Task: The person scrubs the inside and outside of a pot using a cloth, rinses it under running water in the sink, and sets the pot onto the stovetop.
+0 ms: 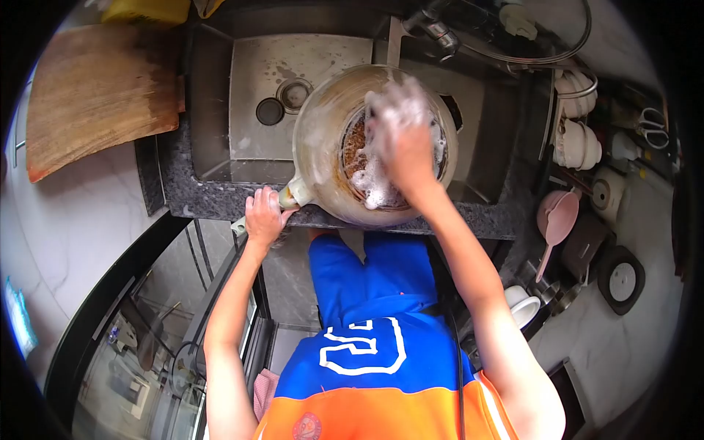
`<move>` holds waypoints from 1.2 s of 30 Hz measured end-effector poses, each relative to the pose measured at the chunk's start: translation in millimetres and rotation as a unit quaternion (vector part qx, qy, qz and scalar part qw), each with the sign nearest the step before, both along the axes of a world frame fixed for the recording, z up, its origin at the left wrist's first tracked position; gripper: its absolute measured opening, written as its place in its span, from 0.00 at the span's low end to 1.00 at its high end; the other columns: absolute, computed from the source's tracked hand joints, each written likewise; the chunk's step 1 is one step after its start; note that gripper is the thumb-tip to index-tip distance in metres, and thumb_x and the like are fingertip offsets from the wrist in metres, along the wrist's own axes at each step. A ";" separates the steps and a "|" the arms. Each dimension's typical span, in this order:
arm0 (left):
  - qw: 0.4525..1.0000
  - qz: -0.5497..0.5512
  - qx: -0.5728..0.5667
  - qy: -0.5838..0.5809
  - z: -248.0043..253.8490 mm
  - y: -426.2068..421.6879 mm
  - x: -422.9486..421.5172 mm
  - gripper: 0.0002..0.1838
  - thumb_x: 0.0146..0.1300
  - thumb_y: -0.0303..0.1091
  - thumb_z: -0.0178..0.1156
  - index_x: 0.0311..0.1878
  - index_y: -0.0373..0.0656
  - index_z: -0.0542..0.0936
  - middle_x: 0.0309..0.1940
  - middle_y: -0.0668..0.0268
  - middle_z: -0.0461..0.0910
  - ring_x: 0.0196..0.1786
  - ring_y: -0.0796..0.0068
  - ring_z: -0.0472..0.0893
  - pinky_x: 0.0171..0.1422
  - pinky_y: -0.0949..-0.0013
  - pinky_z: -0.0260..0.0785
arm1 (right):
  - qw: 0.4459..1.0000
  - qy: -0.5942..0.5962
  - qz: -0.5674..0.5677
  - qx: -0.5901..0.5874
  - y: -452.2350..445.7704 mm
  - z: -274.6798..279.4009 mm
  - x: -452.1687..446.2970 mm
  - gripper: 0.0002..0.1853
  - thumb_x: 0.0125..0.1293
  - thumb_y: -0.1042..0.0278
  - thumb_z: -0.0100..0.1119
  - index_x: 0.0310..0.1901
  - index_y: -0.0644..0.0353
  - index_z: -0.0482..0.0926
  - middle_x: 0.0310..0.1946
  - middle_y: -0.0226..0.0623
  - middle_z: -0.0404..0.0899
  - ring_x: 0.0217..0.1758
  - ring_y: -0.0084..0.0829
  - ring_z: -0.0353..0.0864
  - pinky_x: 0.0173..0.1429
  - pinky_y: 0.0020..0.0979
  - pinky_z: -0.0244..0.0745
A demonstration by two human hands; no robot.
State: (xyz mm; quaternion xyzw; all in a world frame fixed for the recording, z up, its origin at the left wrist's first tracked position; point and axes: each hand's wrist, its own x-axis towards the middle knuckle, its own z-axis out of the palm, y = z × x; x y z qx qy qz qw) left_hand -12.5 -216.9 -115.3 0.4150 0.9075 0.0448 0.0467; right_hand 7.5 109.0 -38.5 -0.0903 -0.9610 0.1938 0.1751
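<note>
A large pale pan [315,139] rests across the double sink, its long handle [295,193] pointing toward the lower left. My left hand [264,215] is wrapped round that handle at the counter's front edge. Inside the pan, my right hand [402,139] is over the bottom, covered in white foam and blurred by motion. Whether it holds anything is hidden by the suds. White suds [375,183] lie around the hand, and a brown, stained patch [356,147] shows on the pan's bottom to its left.
The left sink basin [253,70] holds a drain [295,94] and a dark round cap [270,111]. A faucet [440,35] hangs behind the pan. On the left leans a wooden board [103,95]. Stacked white bowls [577,143] and a pink ladle [557,218] stand at right.
</note>
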 end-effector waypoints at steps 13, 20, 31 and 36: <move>1.000 0.003 -0.010 -0.028 4.4 -1.3 2.8 0.31 0.44 0.54 0.70 0.42 0.38 0.74 0.42 0.58 0.75 0.44 0.59 0.75 0.44 0.59 0.64 | 0.972 -0.014 0.210 -0.101 -39.5 0.6 22.3 0.24 0.56 0.71 0.61 0.57 0.52 0.74 0.62 0.44 0.70 0.71 0.49 0.62 0.74 0.53 0.57; 1.000 -0.002 -0.003 -0.011 1.5 -2.0 3.0 0.31 0.43 0.53 0.71 0.42 0.38 0.74 0.42 0.58 0.75 0.44 0.59 0.75 0.43 0.58 0.63 | 0.998 -0.057 0.004 0.009 38.9 14.1 35.1 0.26 0.52 0.77 0.61 0.56 0.56 0.72 0.59 0.48 0.70 0.67 0.53 0.64 0.67 0.50 0.66; 0.998 0.030 -0.017 -0.058 2.2 0.2 5.5 0.31 0.45 0.54 0.70 0.43 0.37 0.74 0.44 0.57 0.75 0.46 0.58 0.74 0.45 0.57 0.64 | 0.998 -0.057 -0.015 0.012 43.2 12.7 42.4 0.26 0.61 0.72 0.61 0.62 0.60 0.71 0.60 0.47 0.70 0.67 0.50 0.64 0.67 0.43 0.66; 0.998 0.028 -0.018 -0.045 5.6 -1.4 5.2 0.30 0.47 0.54 0.68 0.44 0.37 0.76 0.42 0.60 0.75 0.45 0.61 0.74 0.45 0.59 0.65 | 0.992 0.007 -0.010 -0.124 51.3 25.5 29.9 0.21 0.61 0.75 0.60 0.57 0.64 0.74 0.52 0.48 0.76 0.54 0.48 0.76 0.58 0.40 0.73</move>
